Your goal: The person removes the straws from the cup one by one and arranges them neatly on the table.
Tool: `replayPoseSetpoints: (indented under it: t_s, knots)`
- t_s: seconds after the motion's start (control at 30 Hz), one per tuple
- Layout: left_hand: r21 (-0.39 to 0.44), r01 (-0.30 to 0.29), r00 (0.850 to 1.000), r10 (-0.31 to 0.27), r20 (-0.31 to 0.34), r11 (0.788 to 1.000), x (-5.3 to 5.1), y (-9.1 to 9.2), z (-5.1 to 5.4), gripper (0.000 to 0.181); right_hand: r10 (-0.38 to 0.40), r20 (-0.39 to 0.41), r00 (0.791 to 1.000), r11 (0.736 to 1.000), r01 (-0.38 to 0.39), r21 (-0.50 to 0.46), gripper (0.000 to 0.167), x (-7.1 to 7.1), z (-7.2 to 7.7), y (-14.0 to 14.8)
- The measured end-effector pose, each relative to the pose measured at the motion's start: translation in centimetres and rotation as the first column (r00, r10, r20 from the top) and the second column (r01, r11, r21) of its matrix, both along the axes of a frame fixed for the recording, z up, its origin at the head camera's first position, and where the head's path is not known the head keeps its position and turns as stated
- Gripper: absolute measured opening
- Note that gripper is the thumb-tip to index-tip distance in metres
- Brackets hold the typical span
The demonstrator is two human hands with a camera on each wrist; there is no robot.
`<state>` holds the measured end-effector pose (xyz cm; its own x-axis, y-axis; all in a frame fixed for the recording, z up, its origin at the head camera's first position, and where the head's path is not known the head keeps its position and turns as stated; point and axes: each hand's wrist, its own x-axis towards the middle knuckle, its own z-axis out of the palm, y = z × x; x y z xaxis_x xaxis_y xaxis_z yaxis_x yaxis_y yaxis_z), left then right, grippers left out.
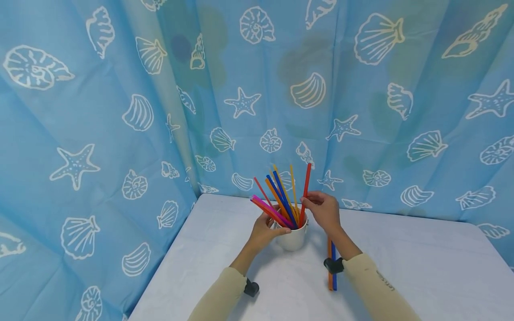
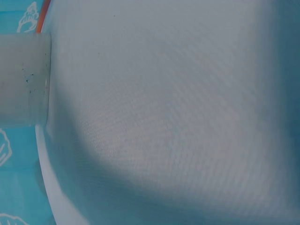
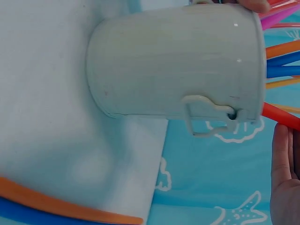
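A small white bucket (image 1: 291, 241) stands upright on the table with several coloured straws in it: blue (image 1: 283, 191), orange (image 1: 275, 191), yellow, pink and red. My left hand (image 1: 263, 232) holds the bucket at its left side, thumb across the front of the rim; its other fingers are mostly hidden. My right hand (image 1: 324, 213) pinches a red straw (image 1: 307, 180), which leans up from the right side of the rim. In the right wrist view that red straw (image 3: 280, 116) rests by the bucket's rim, with the right hand (image 3: 286, 173) touching it.
An orange straw (image 1: 330, 281) and a blue straw (image 1: 334, 281) lie side by side on the white table (image 1: 421, 258), partly under my right forearm. Behind the table hangs a blue curtain (image 1: 265, 120) with shell and starfish prints; another stretch hangs at the left.
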<state>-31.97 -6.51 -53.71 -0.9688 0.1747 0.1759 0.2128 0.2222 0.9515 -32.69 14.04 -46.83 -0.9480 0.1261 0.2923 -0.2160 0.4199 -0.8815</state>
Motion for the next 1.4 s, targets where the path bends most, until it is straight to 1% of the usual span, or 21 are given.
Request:
replayPoseSetpoints:
  t_s: [0.17, 0.3, 0.4, 0.5, 0.67, 0.73, 0.9, 0.97, 1.07, 1.17, 1.27, 1.4]
  knots:
    - [0.005, 0.009, 1.000, -0.009, -0.001, 1.000, 0.1, 0.1, 0.0, 0.069, -0.020, -0.047, 0.999, 0.999, 0.022, 0.030, 0.036, 0.4, 1.2, 0.6]
    - [0.012, 0.008, 1.000, -0.008, -0.006, 1.000, 0.0, 0.0, 0.0, 0.068, -0.025, -0.095, 0.995, 0.999, 0.029, 0.034, 0.036, 0.5, 2.1, 1.1]
    - [0.009, 0.008, 1.000, -0.008, 0.000, 1.000, 0.0, 0.0, 0.1, 0.068, -0.028, -0.115, 0.993, 0.999, 0.031, 0.027, 0.037, 0.7, 2.7, 1.5]
    - [0.002, 0.009, 1.000, -0.009, 0.011, 1.000, 0.1, -0.1, 0.1, 0.069, -0.029, -0.134, 0.991, 1.000, 0.030, 0.004, 0.037, 0.9, 3.5, 1.8]
    - [-0.001, 0.015, 1.000, -0.015, 0.008, 1.000, 0.1, -0.1, 0.1, 0.070, -0.048, -0.174, 0.984, 0.999, 0.045, -0.021, 0.038, 0.9, 4.8, 2.7]
    - [-0.001, 0.016, 1.000, -0.016, 0.006, 1.000, 0.1, 0.0, 0.1, 0.070, -0.055, -0.194, 0.979, 0.998, 0.047, -0.049, 0.038, 0.9, 5.3, 3.2]
    - [-0.010, 0.007, 1.000, -0.007, 0.009, 1.000, 0.1, 0.0, 0.1, 0.070, -0.047, -0.243, 0.969, 0.992, 0.016, -0.127, 0.037, 1.0, 6.4, 4.4]
    - [-0.010, 0.007, 1.000, -0.007, 0.010, 1.000, 0.1, 0.0, 0.2, 0.070, -0.053, -0.248, 0.967, 0.991, 0.020, -0.132, 0.037, 1.2, 6.7, 4.9]
    - [-0.001, 0.015, 1.000, -0.015, 0.003, 1.000, 0.2, 0.0, 0.3, 0.069, -0.065, -0.244, 0.968, 0.991, 0.035, -0.127, 0.037, 1.5, 6.9, 5.7]
    - [0.004, 0.020, 1.000, -0.020, 0.000, 1.000, 0.1, 0.0, 0.3, 0.068, -0.076, -0.231, 0.970, 0.992, 0.050, -0.119, 0.038, 1.7, 6.8, 6.4]
    - [0.001, 0.019, 1.000, -0.019, 0.004, 1.000, 0.1, -0.1, 0.3, 0.068, -0.086, -0.221, 0.971, 0.992, 0.062, -0.114, 0.038, 1.9, 6.4, 7.2]
    - [0.011, 0.025, 1.000, -0.024, -0.002, 1.000, 0.1, -0.1, 0.2, 0.068, -0.106, -0.189, 0.976, 0.992, 0.090, -0.093, 0.040, 2.2, 5.5, 8.3]
